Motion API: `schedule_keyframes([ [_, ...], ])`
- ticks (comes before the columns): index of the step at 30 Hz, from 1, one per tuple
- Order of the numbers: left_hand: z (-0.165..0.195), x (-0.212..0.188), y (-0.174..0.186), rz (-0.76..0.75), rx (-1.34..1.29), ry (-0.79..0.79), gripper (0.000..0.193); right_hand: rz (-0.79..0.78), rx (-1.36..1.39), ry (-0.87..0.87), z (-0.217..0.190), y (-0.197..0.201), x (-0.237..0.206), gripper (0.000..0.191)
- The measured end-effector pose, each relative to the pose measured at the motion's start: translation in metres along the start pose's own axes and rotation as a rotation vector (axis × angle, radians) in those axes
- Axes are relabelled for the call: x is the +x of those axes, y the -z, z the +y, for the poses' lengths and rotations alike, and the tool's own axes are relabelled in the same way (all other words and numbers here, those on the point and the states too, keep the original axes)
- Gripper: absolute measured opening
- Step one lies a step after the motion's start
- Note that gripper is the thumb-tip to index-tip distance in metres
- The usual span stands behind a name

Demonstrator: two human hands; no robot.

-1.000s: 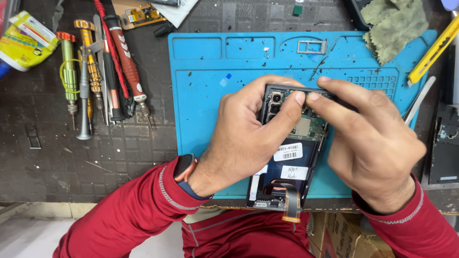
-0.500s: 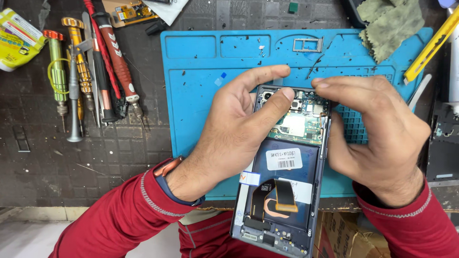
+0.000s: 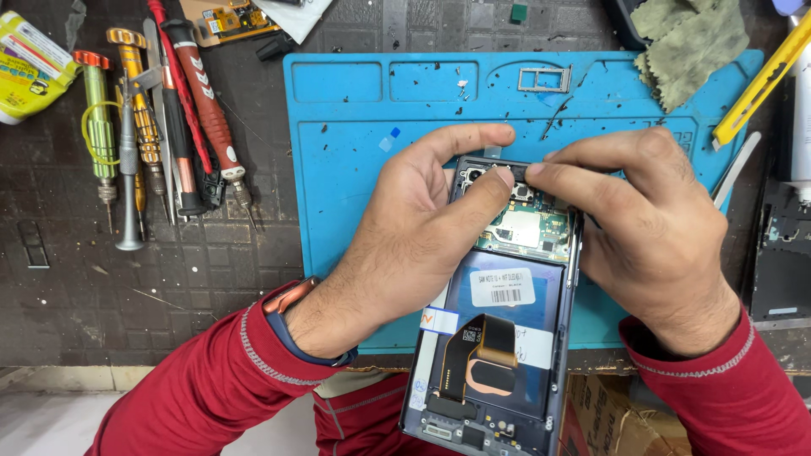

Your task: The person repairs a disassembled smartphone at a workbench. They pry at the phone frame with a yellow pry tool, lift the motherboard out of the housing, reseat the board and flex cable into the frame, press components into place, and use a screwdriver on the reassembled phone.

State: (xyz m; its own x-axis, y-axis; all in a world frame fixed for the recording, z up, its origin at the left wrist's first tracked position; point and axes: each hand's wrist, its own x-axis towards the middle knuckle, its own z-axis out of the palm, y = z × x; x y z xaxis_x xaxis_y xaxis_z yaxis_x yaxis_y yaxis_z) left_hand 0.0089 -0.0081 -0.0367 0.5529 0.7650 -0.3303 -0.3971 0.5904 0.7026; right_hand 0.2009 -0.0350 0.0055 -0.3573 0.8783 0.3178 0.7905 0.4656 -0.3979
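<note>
An opened smartphone (image 3: 498, 338) with its back removed lies on the blue work mat (image 3: 355, 152), its lower end over the table's front edge. Its green circuit board (image 3: 532, 230), dark battery with a white label, and orange flex cable show. My left hand (image 3: 414, 228) grips the phone's upper left, thumb pressing near the camera area. My right hand (image 3: 650, 228) holds the upper right edge, with thumb and index finger pinching at the top of the frame. Whether a small part sits between those fingertips is hidden.
Several screwdrivers and tweezers (image 3: 152, 127) lie left of the mat. A metal tray frame (image 3: 545, 79) rests on the mat's top. A green cloth (image 3: 693, 42) and a yellow tool (image 3: 760, 80) sit at the upper right, a dark phone frame (image 3: 781, 253) at the right edge.
The phone has slid toward me, showing more of its lower half. Both hands shifted on its top end, and the right fingers now pinch at the top edge.
</note>
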Motion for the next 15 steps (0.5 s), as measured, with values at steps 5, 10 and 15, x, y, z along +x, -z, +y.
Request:
schedule_keyframes([
  [5, 0.0018, -0.0013, -0.0005, 0.000, 0.063, -0.032, 0.036, 0.012, 0.030, -0.034, 0.0024, -0.0013, -0.0040, 0.039],
  [10, 0.0029, -0.0027, -0.0019, -0.022, 0.081, -0.073, 0.034, 0.033, 0.112, -0.041, 0.0049, -0.0015, -0.0044, 0.037],
  [15, 0.0016, -0.0067, -0.0053, -0.054, 0.065, -0.138, 0.039, 0.066, 0.106, -0.021, 0.0029, -0.0018, -0.0073, 0.036],
])
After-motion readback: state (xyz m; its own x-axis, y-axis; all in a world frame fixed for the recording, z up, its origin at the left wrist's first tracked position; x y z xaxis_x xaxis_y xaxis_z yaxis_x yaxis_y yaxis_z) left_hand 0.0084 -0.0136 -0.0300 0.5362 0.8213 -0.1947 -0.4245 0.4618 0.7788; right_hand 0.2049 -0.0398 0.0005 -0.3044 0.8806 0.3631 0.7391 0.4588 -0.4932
